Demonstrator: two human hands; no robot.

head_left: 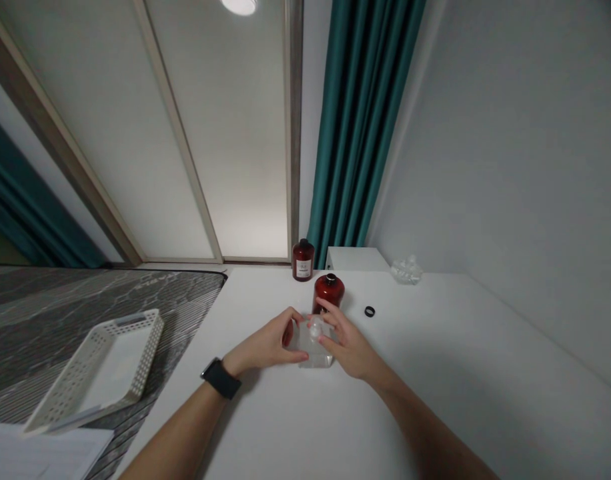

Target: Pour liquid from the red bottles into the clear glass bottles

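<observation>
A clear, square-sided bottle (316,361) stands on the white table in front of me, topped by a round clear stopper (315,329). My left hand (274,341) is closed round the bottle's left side, thumb in front and fingers behind. From the right, my right hand (348,343) curls thumb and fingers about the stopper and the bottle's upper right. Just behind them is a dark red bottle (329,288) with an open-looking neck, partly hidden by my right fingers. To its right lies a small black ring (369,311), apart from both hands.
Another dark red bottle (303,261), labelled and capped, stands at the table's far edge. A clear, crumpled-looking object (406,270) is at the back right by the wall. Left of the table (295,433) are a white perforated basket (150,347) and papers (45,453).
</observation>
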